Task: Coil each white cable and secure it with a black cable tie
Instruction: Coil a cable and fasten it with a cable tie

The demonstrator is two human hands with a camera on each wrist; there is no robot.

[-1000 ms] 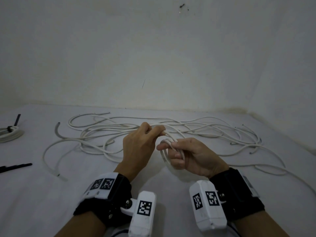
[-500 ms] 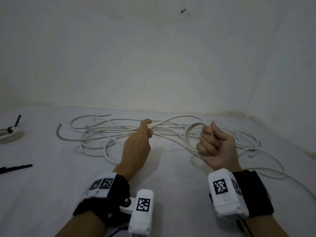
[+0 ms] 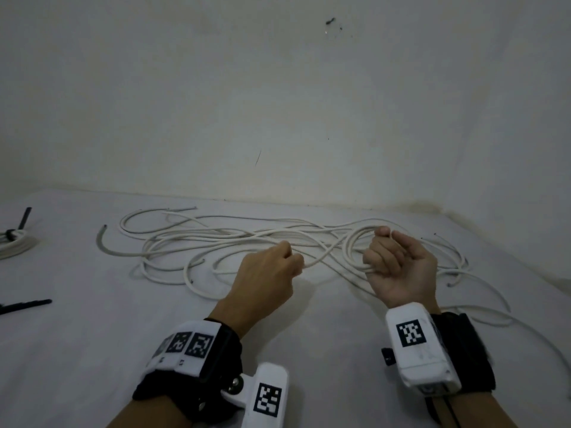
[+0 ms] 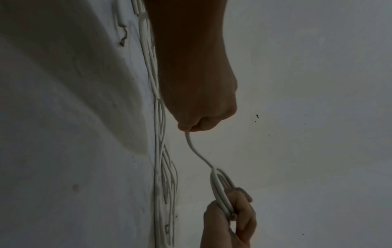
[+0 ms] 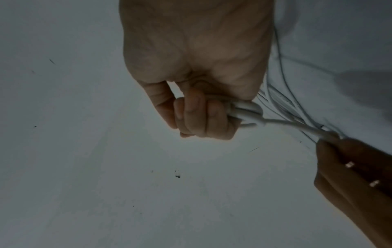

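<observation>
Several loose white cables [image 3: 216, 239] lie tangled across the white surface. My right hand [image 3: 392, 261], palm turned up, grips a small coil of white cable [image 3: 352, 248] with its fingers curled round the loops [image 5: 246, 110]. From that coil a strand [image 3: 321, 257] runs left to my left hand [image 3: 278, 267], which pinches it between thumb and fingers [image 4: 188, 127]. Both hands hover just above the surface, about a hand's width apart. A loose black cable tie [image 3: 24, 305] lies at the far left.
A coiled white cable bound with a black tie [image 3: 14, 242] rests at the left edge. More cable strands [image 3: 482, 316] trail off to the right front. The wall [image 3: 278, 103] rises behind the cables, with a corner at the right.
My hands have moved apart: the right hand turned palm up and swung right with the coil, and the left hand drew back along the strand and pinches it lower down.
</observation>
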